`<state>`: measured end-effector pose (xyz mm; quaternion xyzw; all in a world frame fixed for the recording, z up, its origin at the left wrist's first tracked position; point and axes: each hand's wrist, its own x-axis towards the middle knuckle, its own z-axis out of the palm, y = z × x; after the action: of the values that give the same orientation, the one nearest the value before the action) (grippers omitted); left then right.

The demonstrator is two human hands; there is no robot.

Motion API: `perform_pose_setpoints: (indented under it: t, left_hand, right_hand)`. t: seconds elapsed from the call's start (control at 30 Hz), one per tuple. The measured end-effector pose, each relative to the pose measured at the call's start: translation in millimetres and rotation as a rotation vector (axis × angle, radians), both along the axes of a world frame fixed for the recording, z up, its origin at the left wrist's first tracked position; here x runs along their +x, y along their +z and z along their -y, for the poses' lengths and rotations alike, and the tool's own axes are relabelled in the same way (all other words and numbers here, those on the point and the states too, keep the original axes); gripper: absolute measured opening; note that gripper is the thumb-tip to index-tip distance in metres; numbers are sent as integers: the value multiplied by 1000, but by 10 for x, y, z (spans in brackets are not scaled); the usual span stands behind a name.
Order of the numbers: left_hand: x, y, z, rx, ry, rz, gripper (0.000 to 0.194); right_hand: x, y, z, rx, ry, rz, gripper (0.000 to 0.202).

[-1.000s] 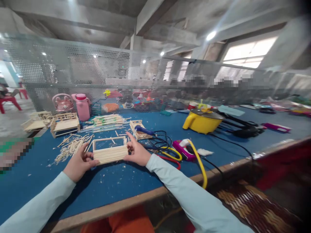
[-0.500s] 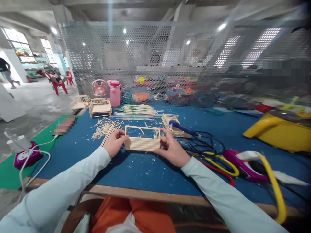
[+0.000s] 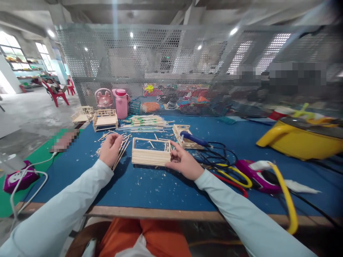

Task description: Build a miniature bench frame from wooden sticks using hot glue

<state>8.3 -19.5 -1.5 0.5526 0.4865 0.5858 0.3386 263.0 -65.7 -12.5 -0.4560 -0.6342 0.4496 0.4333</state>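
Note:
My right hand grips the right end of a small frame built from thin wooden sticks. Closely stacked sticks form its near part, and an open rectangle lies behind. My left hand is over the pile of loose sticks, apart from the frame. Its fingers are curled together, and whatever may be between them is hidden. Behind the frame, a glue gun with a blue handle rests across another stick piece.
Two stick models stand at the back left, near a pink jug. Bundled sticks lie behind the frame. On the right are black cables, a purple power strip and a yellow pot. A perforated metal screen rises behind.
My left hand has let go of the frame's left end and moved left over the loose sticks. My right hand still holds the right end. The view has shifted slightly.

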Motion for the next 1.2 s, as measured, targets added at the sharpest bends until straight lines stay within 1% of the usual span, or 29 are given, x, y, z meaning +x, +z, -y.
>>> perform_pose_setpoints:
  t: [0.07, 0.13, 0.2, 0.27, 0.37, 0.43, 0.5, 0.6, 0.7, 0.77, 0.87, 0.97, 1.0, 1.03, 1.07, 1.13, 1.17, 1.2]
  left_hand:
    - [-137, 38, -83, 37, 94, -165, 25]
    - [-266, 71, -142, -15, 124, -422, 23]
    - [-357, 93, -166, -94, 87, -707, 23]
    - [-396, 95, -163, -141, 15, -891, 26]
    - [-376, 60, -147, -196, -118, -1032, 29]
    - [-348, 25, -142, -228, -164, -1123, 29]
    - [-328, -8, -139, -239, -146, -1171, 25]
    - [-316, -45, -133, -229, -81, -1162, 17]
    - [-311, -58, -121, -213, -41, -1116, 14]
    - [-313, -38, -116, -199, -15, -1059, 13]
    - [-329, 47, -105, -164, 34, -927, 15]
    - [-338, 171, -65, -130, 45, -769, 21]
    - [-332, 209, -40, -125, 11, -655, 21]
    - [-319, 243, -10, -125, -49, -493, 20]
    - [-299, 269, 24, -131, -131, -298, 19]
    - [-234, 301, 102, -155, -305, 89, 23]
    - [-189, 306, 142, -171, -371, 221, 28]
    - [-135, 307, 178, -190, -415, 279, 31]
  right_hand:
    - [11, 10, -6, -73, 22, -48, 95]
    - [22, 22, -14, -167, 51, -62, 102]
    - [30, 35, -20, -247, 63, -57, 105]
    - [32, 48, -23, -281, 47, -46, 106]
    - [23, 63, -22, -275, 7, -36, 107]
    - [18, 66, -22, -266, 6, -26, 106]
    - [16, 64, -26, -267, 29, -13, 105]
    - [16, 53, -30, -288, 84, 3, 106]
    - [9, 48, -21, -299, 122, 0, 108]
    - [0, 54, -3, -285, 123, -3, 108]
    - [-11, 76, 35, -239, 74, 58, 108]
    - [-3, 106, 60, -114, 6, 200, 102]
    - [3, 118, 64, -48, -21, 239, 96]
    - [10, 132, 66, 30, -59, 262, 87]
    - [16, 150, 69, 114, -108, 269, 75]
    - [13, 200, 88, 272, -218, 270, 43]
    - [1, 231, 106, 344, -255, 278, 30]
    - [-19, 266, 129, 411, -265, 299, 24]
